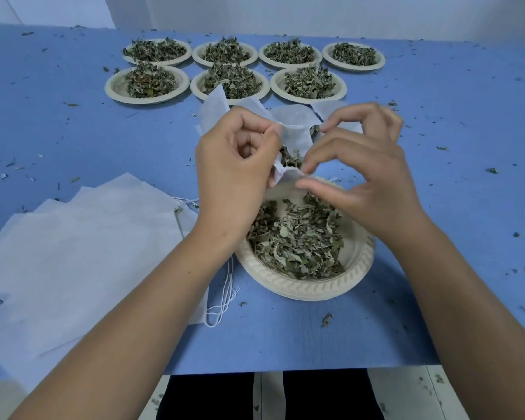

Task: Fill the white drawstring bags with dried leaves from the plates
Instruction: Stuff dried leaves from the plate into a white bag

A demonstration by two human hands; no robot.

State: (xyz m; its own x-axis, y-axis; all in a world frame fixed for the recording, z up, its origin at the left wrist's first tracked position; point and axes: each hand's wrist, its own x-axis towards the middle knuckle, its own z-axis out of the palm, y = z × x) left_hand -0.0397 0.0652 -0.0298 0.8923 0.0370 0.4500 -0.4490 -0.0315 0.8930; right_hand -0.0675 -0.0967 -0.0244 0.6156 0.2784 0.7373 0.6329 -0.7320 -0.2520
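Blue table (437,207); flimsy, light bag (294,131), twelve o'clock of plate (315,287); left hand (234,171), right hand (364,177) pinched its mouth hem, likely the best hold.

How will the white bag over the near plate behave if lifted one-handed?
Probably floppy: the white drawstring bag creases where the left hand pinches it. Likely light, being thin fabric holding few dried leaves. Its mouth may sag shut without the right hand on the rim.

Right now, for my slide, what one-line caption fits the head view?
Over a plate of dried leaves, the left hand and right hand hold a white bag; seven more plates behind.
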